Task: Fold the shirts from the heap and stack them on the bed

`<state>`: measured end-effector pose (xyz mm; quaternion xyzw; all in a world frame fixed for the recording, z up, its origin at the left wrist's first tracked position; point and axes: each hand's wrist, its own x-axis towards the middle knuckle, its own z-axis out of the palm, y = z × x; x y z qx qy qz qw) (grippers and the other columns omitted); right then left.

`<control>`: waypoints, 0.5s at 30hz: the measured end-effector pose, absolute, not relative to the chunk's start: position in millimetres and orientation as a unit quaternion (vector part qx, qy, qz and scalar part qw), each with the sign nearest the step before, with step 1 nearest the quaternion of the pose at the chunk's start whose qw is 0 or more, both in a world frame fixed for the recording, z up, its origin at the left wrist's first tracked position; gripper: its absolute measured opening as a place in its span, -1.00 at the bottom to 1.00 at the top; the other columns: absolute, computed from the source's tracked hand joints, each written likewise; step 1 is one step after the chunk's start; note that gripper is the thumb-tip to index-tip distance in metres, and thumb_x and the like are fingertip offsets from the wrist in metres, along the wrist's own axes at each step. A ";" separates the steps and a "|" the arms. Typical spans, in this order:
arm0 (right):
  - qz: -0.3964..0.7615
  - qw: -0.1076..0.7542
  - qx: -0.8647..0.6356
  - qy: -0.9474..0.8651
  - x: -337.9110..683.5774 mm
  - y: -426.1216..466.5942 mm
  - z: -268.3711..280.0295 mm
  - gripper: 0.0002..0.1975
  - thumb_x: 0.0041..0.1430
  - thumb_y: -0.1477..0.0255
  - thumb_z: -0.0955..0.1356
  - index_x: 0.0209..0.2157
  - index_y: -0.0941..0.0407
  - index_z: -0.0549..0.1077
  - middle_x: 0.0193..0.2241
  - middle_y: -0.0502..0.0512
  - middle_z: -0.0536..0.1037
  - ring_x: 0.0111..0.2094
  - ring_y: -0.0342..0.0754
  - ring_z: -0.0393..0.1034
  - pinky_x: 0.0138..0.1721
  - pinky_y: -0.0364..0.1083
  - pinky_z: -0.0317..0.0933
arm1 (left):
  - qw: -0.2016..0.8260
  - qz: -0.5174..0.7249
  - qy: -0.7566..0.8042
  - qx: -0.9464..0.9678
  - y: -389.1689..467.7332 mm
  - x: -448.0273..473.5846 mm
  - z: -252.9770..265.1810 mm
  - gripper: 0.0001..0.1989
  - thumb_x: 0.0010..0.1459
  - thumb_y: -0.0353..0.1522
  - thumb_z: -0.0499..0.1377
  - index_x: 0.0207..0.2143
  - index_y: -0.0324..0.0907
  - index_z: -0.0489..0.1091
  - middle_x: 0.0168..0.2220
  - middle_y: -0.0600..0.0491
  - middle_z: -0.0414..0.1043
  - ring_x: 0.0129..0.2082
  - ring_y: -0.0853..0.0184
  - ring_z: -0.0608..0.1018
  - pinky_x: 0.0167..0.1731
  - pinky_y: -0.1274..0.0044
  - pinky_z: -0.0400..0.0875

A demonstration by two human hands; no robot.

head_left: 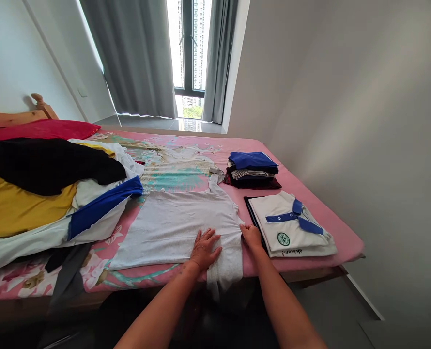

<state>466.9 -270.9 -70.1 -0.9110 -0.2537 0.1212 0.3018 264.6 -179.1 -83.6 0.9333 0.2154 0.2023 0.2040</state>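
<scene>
A light grey T-shirt (pixel 172 225) lies spread flat on the pink floral bed (pixel 233 148). My left hand (pixel 204 249) rests palm down on its lower part, fingers spread. At the shirt's right edge my right hand (pixel 251 236) pinches the fabric. One end of the shirt hangs over the near edge of the bed below my hands.
A folded white polo with blue collar (pixel 291 225) lies right of my right hand, on darker folded clothes. A stack of folded clothes (pixel 252 169) sits behind it. A heap of unfolded black, yellow, white and blue garments (pixel 48 189) covers the left side. A red pillow (pixel 41 130) lies by the headboard.
</scene>
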 end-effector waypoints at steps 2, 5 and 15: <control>0.107 0.296 -0.919 -0.236 469.2 -278.0 -68.7 -0.71 0.15 0.27 0.25 -0.32 0.18 0.48 -0.40 0.20 0.56 -0.36 0.02 0.46 -0.39 -0.13 0.21 | 0.214 0.204 0.231 0.927 -179.2 258.8 -80.3 -0.62 0.12 -0.29 0.14 0.02 -0.06 0.36 0.15 -0.03 0.30 0.21 0.21 0.26 0.20 0.16 0.03; 0.074 0.299 -0.923 -0.230 465.8 -279.0 -57.9 -0.66 0.16 0.33 0.22 -0.10 0.19 0.40 -0.25 0.23 0.54 -0.25 0.02 0.45 -0.28 -0.12 0.22 | 0.206 0.224 0.257 0.917 -171.1 240.8 -74.4 -0.69 0.16 -0.34 0.07 -0.03 -0.05 0.40 0.14 0.00 0.32 0.20 0.21 0.27 0.19 0.16 0.06; 0.051 0.195 -0.856 -0.476 395.0 -245.5 -73.5 -0.42 0.24 0.21 0.15 0.20 0.23 0.17 0.24 0.28 0.13 0.28 0.09 -0.10 0.26 0.14 -0.28 | 0.080 0.089 0.447 0.887 -127.5 172.0 -62.9 -0.40 0.15 -0.09 0.03 0.21 -0.10 0.16 0.31 -0.11 -0.04 0.31 0.03 -0.02 0.19 0.00 -0.24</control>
